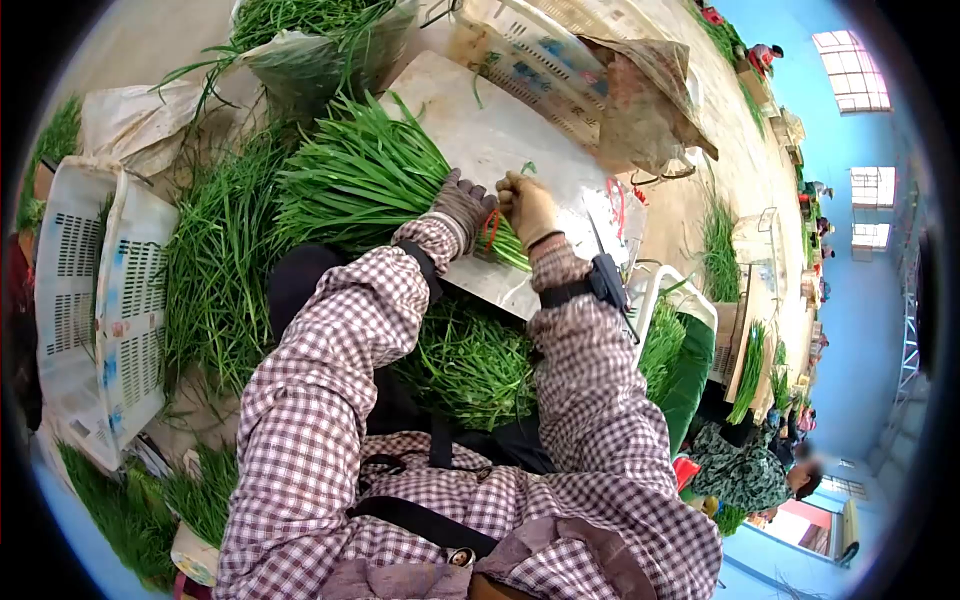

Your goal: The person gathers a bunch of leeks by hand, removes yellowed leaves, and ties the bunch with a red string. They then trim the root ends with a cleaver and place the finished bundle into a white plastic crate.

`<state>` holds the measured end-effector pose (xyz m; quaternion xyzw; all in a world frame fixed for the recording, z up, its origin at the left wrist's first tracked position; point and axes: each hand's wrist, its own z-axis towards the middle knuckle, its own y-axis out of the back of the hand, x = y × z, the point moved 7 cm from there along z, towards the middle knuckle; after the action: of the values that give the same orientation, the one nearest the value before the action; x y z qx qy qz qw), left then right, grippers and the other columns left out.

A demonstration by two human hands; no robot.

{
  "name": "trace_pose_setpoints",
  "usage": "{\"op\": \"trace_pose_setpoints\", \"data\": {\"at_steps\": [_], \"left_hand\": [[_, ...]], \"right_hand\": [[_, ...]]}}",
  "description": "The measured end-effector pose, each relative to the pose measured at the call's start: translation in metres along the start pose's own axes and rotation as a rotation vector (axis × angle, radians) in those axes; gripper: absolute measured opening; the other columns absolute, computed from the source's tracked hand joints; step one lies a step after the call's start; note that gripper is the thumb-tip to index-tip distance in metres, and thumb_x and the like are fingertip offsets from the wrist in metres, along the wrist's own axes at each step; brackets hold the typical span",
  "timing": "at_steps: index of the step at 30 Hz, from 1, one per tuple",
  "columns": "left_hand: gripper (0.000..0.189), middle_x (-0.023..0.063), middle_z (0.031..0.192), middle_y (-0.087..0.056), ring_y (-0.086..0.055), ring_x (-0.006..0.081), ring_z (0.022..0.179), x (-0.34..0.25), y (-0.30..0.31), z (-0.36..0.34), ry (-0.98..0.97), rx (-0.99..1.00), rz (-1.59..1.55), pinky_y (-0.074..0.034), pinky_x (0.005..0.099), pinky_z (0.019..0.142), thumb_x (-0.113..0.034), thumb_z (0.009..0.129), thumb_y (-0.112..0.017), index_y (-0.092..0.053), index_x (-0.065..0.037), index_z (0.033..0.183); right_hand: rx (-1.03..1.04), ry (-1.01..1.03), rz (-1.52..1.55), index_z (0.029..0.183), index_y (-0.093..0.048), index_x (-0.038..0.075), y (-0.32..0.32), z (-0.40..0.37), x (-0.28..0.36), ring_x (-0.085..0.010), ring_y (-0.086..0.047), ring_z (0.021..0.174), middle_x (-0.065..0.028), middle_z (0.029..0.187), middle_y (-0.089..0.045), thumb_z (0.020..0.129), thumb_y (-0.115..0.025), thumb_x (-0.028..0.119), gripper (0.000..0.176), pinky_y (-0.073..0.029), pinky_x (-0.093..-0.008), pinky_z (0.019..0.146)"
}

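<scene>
A bunch of long green garlic chives (365, 180) lies across the metal board (440, 85), leaves toward the upper left. My left hand (462, 208), in a dark grey-brown glove, is closed round the bunch near its stem end. A red tie (491, 229) shows at the stems, between my two hands. Close beside it, my right hand (528, 208) wears a tan glove and has its fingers curled closed; what they pinch, if anything, is hidden. More red ties (617, 203) lie at the board's right side.
Loose chives (225, 250) are heaped to the left, and others (470, 365) lie below the board. White plastic crates stand at left (130, 310) and at the top (530, 60). A person in a patterned top (740, 465) is at the lower right.
</scene>
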<state>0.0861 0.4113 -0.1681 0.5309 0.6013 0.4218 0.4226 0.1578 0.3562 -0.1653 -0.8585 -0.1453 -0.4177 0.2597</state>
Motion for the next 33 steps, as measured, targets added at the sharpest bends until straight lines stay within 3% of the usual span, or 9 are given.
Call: {"op": "trace_pose_setpoints", "data": {"at_steps": [1,11,15,17,19,23,27,29,33], "left_hand": [[0.069,0.0093,0.129,-0.044,-0.04,0.0248,0.121,0.001,-0.003,0.002,0.006,0.018,0.011,-0.014,0.048,0.109,-0.04,0.07,-0.065,-0.04,-0.016,0.13],[0.079,0.0089,0.128,-0.044,-0.042,0.0234,0.119,0.002,0.008,-0.004,0.085,0.055,-0.045,-0.022,0.0414,0.103,-0.04,0.065,-0.069,-0.037,-0.018,0.133],[0.081,0.0093,0.126,-0.045,-0.043,0.0239,0.118,0.001,0.003,-0.001,0.076,0.064,-0.018,-0.026,0.0421,0.101,-0.042,0.06,-0.073,-0.04,-0.018,0.131],[0.083,0.0097,0.125,-0.046,-0.043,0.0249,0.117,0.001,0.004,0.001,0.078,0.022,-0.001,-0.028,0.0422,0.1,-0.044,0.058,-0.074,-0.041,-0.019,0.129],[0.083,0.0098,0.124,-0.046,-0.042,0.0258,0.119,0.001,0.009,0.003,0.071,0.079,-0.053,-0.027,0.043,0.102,-0.045,0.056,-0.075,-0.042,-0.018,0.127],[0.097,0.0077,0.13,-0.042,-0.034,0.025,0.127,-0.004,0.02,-0.003,0.086,0.192,0.014,-0.014,0.0505,0.108,-0.05,0.054,-0.078,-0.033,-0.019,0.134],[0.111,0.011,0.142,-0.029,-0.02,0.026,0.135,-0.003,0.029,-0.002,0.048,0.275,0.135,-0.009,0.0519,0.11,-0.052,0.051,-0.08,-0.023,-0.018,0.141],[0.114,0.0126,0.144,-0.026,-0.017,0.0273,0.137,0.0,0.037,0.006,0.026,0.437,0.1,-0.011,0.0517,0.11,-0.052,0.052,-0.08,-0.02,-0.015,0.142],[0.094,0.0162,0.134,-0.042,-0.038,0.0301,0.126,-0.023,0.069,0.025,0.035,0.366,-0.037,-0.029,0.0397,0.104,-0.049,0.055,-0.079,-0.042,-0.007,0.13]], "right_hand": [[0.026,0.122,-0.15,0.086,-0.049,0.005,-0.011,-0.018,0.005,-0.0099,-0.046,0.056,-0.0023,0.07,-0.052,0.091,-0.048,0.013,0.009,-0.038,-0.0229,0.05],[-0.024,0.125,0.34,0.086,-0.05,0.005,-0.002,-0.111,-0.062,-0.0084,-0.037,0.054,-0.0014,0.072,-0.049,0.09,-0.052,0.015,0.011,-0.034,-0.022,0.05],[-0.122,0.124,-0.202,0.079,-0.052,0.005,0.012,-0.111,-0.097,-0.0108,-0.046,0.058,-0.0028,0.067,-0.051,0.089,-0.053,0.019,0.018,-0.038,-0.0257,0.051],[-0.144,0.486,-0.681,0.082,-0.05,0.001,0.021,-0.093,-0.108,-0.0177,-0.049,0.059,-0.0083,0.067,-0.052,0.088,-0.053,0.018,0.018,-0.041,-0.0326,0.055],[-0.176,0.399,-0.724,0.089,-0.053,-0.001,0.022,-0.081,-0.118,-0.0296,-0.057,0.074,-0.0168,0.08,-0.059,0.087,-0.055,0.016,0.017,-0.045,-0.0355,0.069],[-0.089,0.591,-0.717,0.1,-0.054,0.0,0.014,-0.066,-0.126,-0.0206,-0.058,0.08,-0.0157,0.091,-0.061,0.085,-0.058,0.011,0.019,-0.046,-0.0315,0.072],[0.198,0.424,-1.095,0.098,-0.061,0.008,0.004,-0.117,-0.135,-0.0337,-0.058,0.093,-0.0151,0.101,-0.062,0.079,-0.064,0.032,0.031,-0.047,-0.0399,0.079],[0.287,0.506,-1.179,0.088,-0.062,0.01,0.004,-0.158,-0.111,-0.0292,-0.06,0.085,-0.0083,0.097,-0.062,0.08,-0.063,0.032,0.024,-0.048,-0.0407,0.073],[-0.158,0.657,-1.059,0.089,-0.061,0.01,0.05,-0.161,-0.01,-0.0288,-0.059,0.086,-0.0088,0.1,-0.06,0.075,-0.066,0.029,0.024,-0.046,-0.0426,0.075]]}}
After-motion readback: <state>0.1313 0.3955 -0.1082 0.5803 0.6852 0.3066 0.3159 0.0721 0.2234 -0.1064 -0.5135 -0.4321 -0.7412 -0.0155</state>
